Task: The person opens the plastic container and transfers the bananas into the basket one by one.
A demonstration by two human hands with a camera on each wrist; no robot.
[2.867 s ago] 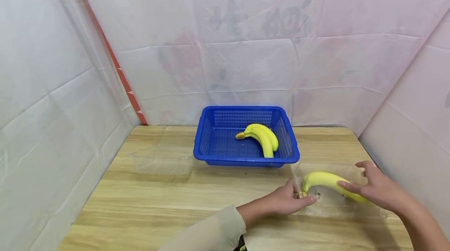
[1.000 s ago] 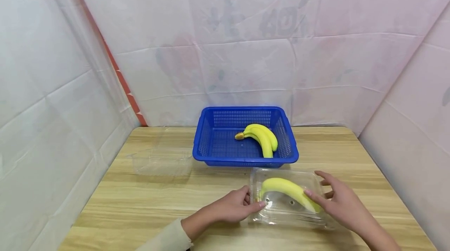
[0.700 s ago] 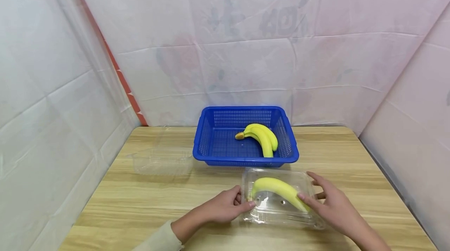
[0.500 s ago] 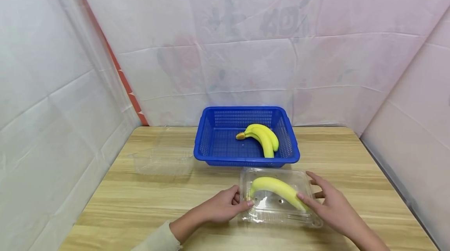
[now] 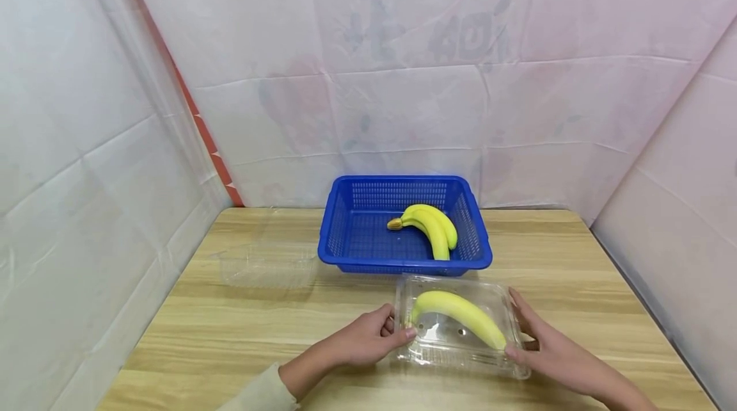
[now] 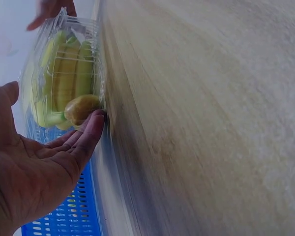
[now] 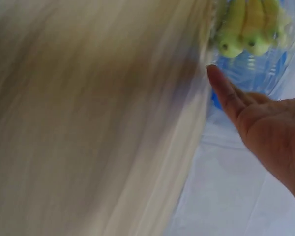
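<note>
A clear plastic clamshell box [image 5: 455, 350] with a bunch of bananas [image 5: 460, 312] inside sits on the table in front of the basket, lid down. At its left end my left hand [image 5: 371, 337] touches the box, thumb over the edge; the left wrist view shows the fingers fairly straight, their tips low by the bananas' brown stem end [image 6: 82, 109]. My right hand [image 5: 555, 350] is at the other end, thumb near the lid's corner. In the right wrist view its extended fingers [image 7: 228, 96] stand just beside the box, and its thumb is hidden.
Behind the box stands a blue plastic basket [image 5: 403, 264] holding another bunch of bananas [image 5: 432, 225]. A second clear box [image 5: 265, 270], with its lid up, is at the table's left side. White sheeting [image 5: 397, 110] walls the wooden table [image 5: 230, 334] at the back and sides.
Both hands have slid the box with bananas leftward from the table's right side to in front of the basket. Lately, my right hand's thumb has drawn back off the lid toward its corner.
</note>
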